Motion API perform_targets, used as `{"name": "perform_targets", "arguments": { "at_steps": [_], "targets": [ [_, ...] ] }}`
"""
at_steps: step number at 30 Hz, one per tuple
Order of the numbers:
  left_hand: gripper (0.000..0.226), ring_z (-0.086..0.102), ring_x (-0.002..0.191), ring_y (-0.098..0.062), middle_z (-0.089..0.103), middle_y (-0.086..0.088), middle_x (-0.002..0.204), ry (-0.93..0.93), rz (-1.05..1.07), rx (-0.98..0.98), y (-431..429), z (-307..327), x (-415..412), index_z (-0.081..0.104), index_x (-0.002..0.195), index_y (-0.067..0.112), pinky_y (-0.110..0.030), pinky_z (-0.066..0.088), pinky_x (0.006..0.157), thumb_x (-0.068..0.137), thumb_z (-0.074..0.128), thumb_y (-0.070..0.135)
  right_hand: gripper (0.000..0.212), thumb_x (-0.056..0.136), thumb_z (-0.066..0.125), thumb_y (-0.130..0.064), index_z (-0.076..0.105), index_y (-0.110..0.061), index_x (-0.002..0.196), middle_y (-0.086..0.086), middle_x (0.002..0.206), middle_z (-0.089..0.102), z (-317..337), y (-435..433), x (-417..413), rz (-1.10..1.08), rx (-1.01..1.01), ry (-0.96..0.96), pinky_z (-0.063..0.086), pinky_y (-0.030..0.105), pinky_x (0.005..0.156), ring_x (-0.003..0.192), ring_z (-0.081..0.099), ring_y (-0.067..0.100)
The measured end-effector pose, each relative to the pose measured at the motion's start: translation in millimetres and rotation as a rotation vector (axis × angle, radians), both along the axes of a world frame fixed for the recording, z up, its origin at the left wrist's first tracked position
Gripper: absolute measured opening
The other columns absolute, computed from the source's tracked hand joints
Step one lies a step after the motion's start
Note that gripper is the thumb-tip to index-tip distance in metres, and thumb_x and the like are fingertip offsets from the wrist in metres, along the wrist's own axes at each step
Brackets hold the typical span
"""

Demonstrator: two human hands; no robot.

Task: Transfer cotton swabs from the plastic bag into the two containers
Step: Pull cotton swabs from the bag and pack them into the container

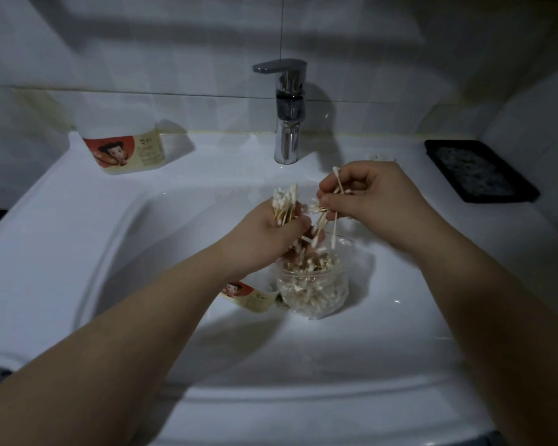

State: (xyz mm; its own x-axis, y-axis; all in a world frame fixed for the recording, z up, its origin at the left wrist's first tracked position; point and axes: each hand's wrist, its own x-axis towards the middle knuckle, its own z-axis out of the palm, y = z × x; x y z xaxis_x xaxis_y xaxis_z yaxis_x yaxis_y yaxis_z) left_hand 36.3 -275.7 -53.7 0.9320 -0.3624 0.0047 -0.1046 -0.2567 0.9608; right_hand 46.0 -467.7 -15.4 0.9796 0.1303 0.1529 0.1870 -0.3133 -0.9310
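From my remote seat I look down into a glossy white ceramic sink (110, 236), with a chrome faucet (287, 123) upright at its far rim; every place here is given from that faucet. Straight in front of the faucet, over the basin, the person's left hand (271, 233) is curled round a thick bundle of cotton swabs (284, 204), pale wooden sticks with fluffy white tips pointing up. Just right of it the right hand (368, 194) pinches a few loose swabs (335, 178) between thumb and fingertips; one tip pokes above the knuckles. Further in front of the faucet, below both hands, a clear round plastic container (316, 291) sits in the basin, heaped with tangled swabs; whether its wall is stiff or thin film I cannot tell. At its left side a cream and red label (248, 296) shows under the left wrist; what it belongs to is hidden. Left of the faucet, on the rim, stands a translucent container (123, 146) bearing a similar label; right of the faucet lies a flat black rectangular tray (477, 170), its surface speckled.
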Motion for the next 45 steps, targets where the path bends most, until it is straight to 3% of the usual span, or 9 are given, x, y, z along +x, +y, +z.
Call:
{"name": "perform_targets", "arguments": {
  "at_steps": [4, 9, 14, 19, 27, 33, 37, 40, 45],
  "targets": [
    [0.008, 0.072, 0.078, -0.022, 0.076, -0.009, 0.086, -0.06, -0.117, 0.015, 1.4, 3.1, -0.2, 0.071, 0.102, 0.011, -0.038, 0.059, 0.077, 0.094, 0.072, 0.015, 0.012, 0.083, 0.077, 0.005, 0.074, -0.003, 0.091, 0.019, 0.088, 0.075, 0.2, 0.9, -0.9, 0.002, -0.05, -0.018, 0.06, 0.025, 0.069, 0.067, 0.074, 0.024],
    [0.048, 0.075, 0.088, -0.021, 0.076, -0.014, 0.096, 0.005, -0.112, 0.023, 3.3, -2.9, 3.3, 0.061, 0.115, 0.014, -0.038, 0.062, 0.081, 0.077, 0.085, -0.001, 0.016, 0.082, 0.077, 0.008, 0.073, -0.008, 0.086, 0.02, 0.086, 0.074, 5.1, -5.0, 0.4, -0.033, 0.015, -0.048, 0.056, 0.022, 0.064, 0.062, 0.071, 0.021],
    [0.017, 0.072, 0.072, -0.011, 0.077, 0.005, 0.082, -0.103, 0.026, 0.159, 2.1, -8.7, 7.7, 0.063, 0.104, 0.006, -0.035, 0.06, 0.073, 0.092, 0.073, 0.012, 0.014, 0.082, 0.078, 0.006, 0.074, -0.005, 0.089, 0.018, 0.082, 0.074, 7.8, -7.7, -0.2, -0.045, 0.036, -0.028, 0.058, 0.023, 0.065, 0.061, 0.07, 0.022],
    [0.009, 0.065, 0.063, -0.011, 0.075, -0.003, 0.079, -0.089, 0.193, -0.077, 3.2, 0.2, 7.7, 0.058, 0.095, -0.005, -0.027, 0.053, 0.055, 0.099, 0.056, 0.003, 0.015, 0.082, 0.079, 0.002, 0.077, -0.012, 0.087, 0.009, 0.076, 0.075, 5.9, -10.8, 1.1, -0.002, -0.095, 0.011, 0.058, 0.025, 0.068, 0.062, 0.072, 0.021],
    [0.036, 0.061, 0.069, -0.018, 0.071, -0.005, 0.08, -0.051, 0.228, -0.303, 0.5, 3.1, 6.3, 0.063, 0.074, 0.021, -0.036, 0.049, 0.063, 0.101, 0.052, 0.0, 0.026, 0.075, 0.089, -0.03, 0.081, -0.032, 0.1, -0.021, 0.078, 0.074, -6.1, 8.5, -8.5, 0.181, -0.55, 0.078, 0.051, 0.013, 0.072, 0.075, 0.069, -0.006],
    [0.047, 0.058, 0.069, -0.016, 0.065, -0.014, 0.084, -0.007, 0.193, -0.347, -1.2, 1.5, 4.2, 0.075, 0.069, 0.028, -0.033, 0.046, 0.066, 0.103, 0.053, 0.004, 0.013, 0.079, 0.085, -0.035, 0.082, -0.032, 0.092, -0.017, 0.078, 0.074, -11.0, 18.6, -9.7, 0.183, -0.574, 0.088, 0.05, 0.019, 0.069, 0.074, 0.068, -0.002],
    [0.012, 0.064, 0.071, -0.012, 0.072, -0.005, 0.091, 0.036, 0.229, -0.443, -0.9, -1.1, 7.3, 0.057, 0.113, 0.004, -0.026, 0.051, 0.062, 0.104, 0.049, 0.002, 0.006, 0.087, 0.075, -0.028, 0.08, -0.03, 0.084, -0.002, 0.063, 0.073, -13.5, 17.1, -8.5, 0.187, -0.555, 0.114, 0.06, 0.036, 0.076, 0.06, 0.071, 0.013],
    [0.035, 0.063, 0.074, -0.011, 0.074, 0.004, 0.093, 0.05, 0.298, -0.46, 2.4, -1.9, 9.5, 0.042, 0.135, 0.017, -0.027, 0.052, 0.066, 0.104, 0.05, 0.003, 0.011, 0.09, 0.073, -0.029, 0.08, -0.026, 0.081, -0.002, 0.057, 0.07, -12.2, 15.6, -8.5, 0.171, -0.551, 0.113, 0.057, 0.034, 0.071, 0.059, 0.07, 0.016],
    [0.011, 0.055, 0.057, -0.016, 0.065, 0.003, 0.066, 0.014, 0.414, -0.264, 4.4, -0.6, 10.2, 0.065, 0.09, 0.02, -0.034, 0.046, 0.057, 0.1, 0.063, 0.023, 0.012, 0.09, 0.075, -0.031, 0.081, -0.025, 0.081, -0.001, 0.059, 0.072, -6.1, 11.5, -7.8, 0.1, -0.442, 0.087, 0.047, 0.026, 0.057, 0.05, 0.061, 0.013]
  ]
}}
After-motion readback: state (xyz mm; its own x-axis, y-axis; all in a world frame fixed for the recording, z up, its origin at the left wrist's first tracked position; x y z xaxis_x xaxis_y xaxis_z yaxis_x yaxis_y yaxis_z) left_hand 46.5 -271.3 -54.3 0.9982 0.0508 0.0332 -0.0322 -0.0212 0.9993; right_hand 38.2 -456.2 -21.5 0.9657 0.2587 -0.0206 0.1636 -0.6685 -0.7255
